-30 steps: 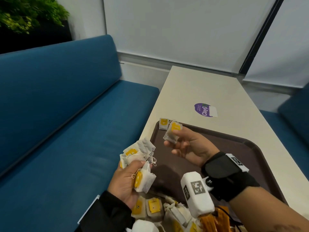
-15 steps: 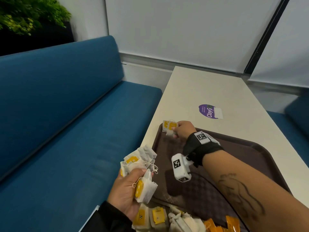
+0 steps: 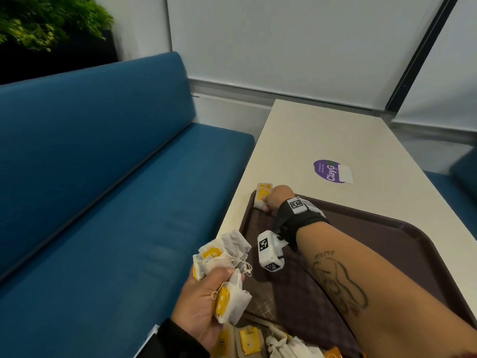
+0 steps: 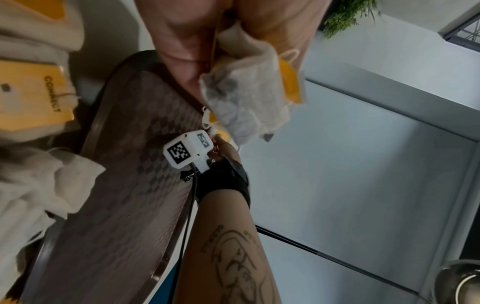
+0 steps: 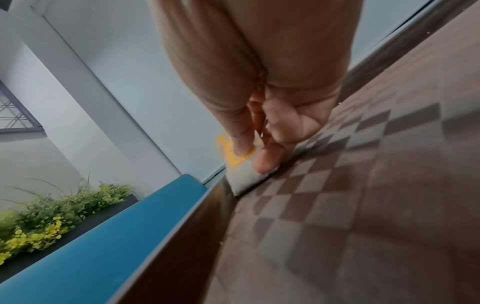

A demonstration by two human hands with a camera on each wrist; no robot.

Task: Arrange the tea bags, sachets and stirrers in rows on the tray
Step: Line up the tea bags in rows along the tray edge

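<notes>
A brown tray (image 3: 402,244) lies on the cream table. My right hand (image 3: 268,202) reaches into its far left corner and pinches a white tea bag with a yellow tag (image 3: 259,200), which lies against the tray floor (image 5: 363,185); thumb and fingertips (image 5: 267,162) sit on this tea bag (image 5: 246,179). Another tea bag (image 3: 264,186) lies just beyond it on the rim. My left hand (image 3: 206,303) hovers off the tray's left edge, gripping a bunch of tea bags (image 3: 224,257), also seen as a bunch of tea bags (image 4: 246,98). Stirrers are not visible.
A loose pile of tea bags (image 3: 250,341) and an orange sachet (image 3: 333,353) lie at the tray's near end. A purple sticker (image 3: 327,170) marks the table beyond the tray. A blue bench (image 3: 90,202) runs along the left, a plant (image 3: 46,19) behind it.
My right hand carried one tea bag from above the tray's middle to the far left corner and lowered it beside the one lying there. The left hand stayed in place.
</notes>
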